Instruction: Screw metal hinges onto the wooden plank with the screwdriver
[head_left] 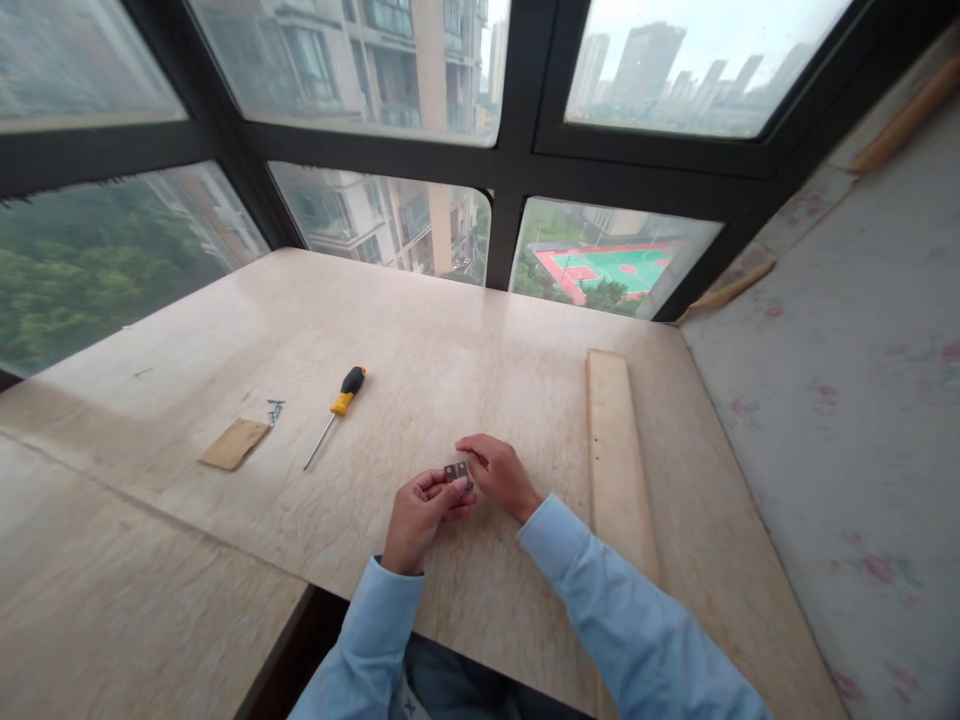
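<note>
A small dark metal hinge with screw holes is pinched between the thumb and fingers of my left hand. My right hand is close against the hinge's right side, its fingers loosely bent and apart. Whether its thumb touches the hinge I cannot make out. Ahead and to the left of my hands lies a screwdriver with a yellow and black handle, its tip pointing toward me. Several screws lie farther left beside a thin brown rectangular piece.
To the right, a long pale wooden board lies on the marbled tabletop, partly behind my right sleeve. Dark-framed windows border the far side. A floral-patterned wall stands at the right. The table's near edge has a dark gap.
</note>
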